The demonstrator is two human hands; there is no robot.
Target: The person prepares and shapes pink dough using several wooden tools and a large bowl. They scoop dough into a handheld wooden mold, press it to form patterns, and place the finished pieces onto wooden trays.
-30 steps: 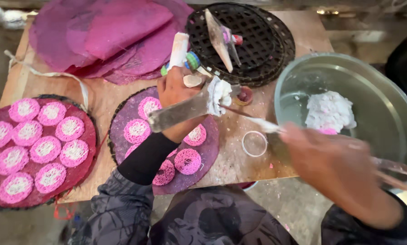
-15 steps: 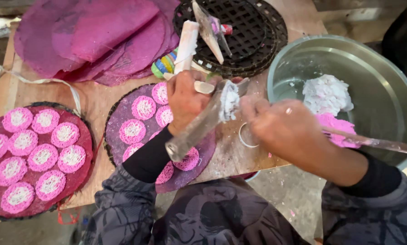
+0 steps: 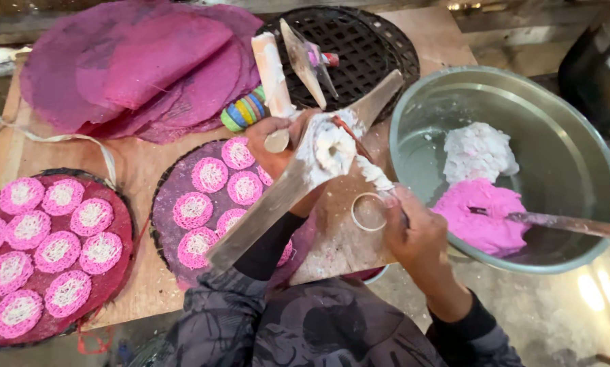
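A long flat metal blade (image 3: 278,197) is gripped in the closed left hand (image 3: 278,146) above the wooden board (image 3: 142,170). Its long axis runs diagonally, from the low end near the body up toward the black woven tray (image 3: 359,47). A lump of white dough (image 3: 332,146) is stuck on the blade's upper face. The right hand (image 3: 417,234) is closed around a thin stick (image 3: 359,146), whose tip is laid against the dough. Below the blade, a purple mat (image 3: 176,183) is covered with round pink-and-white cakes (image 3: 210,175). A small ring (image 3: 368,211) lies on the board just beside the right hand. The steel bowl (image 3: 414,109) at the right holds white and pink dough.
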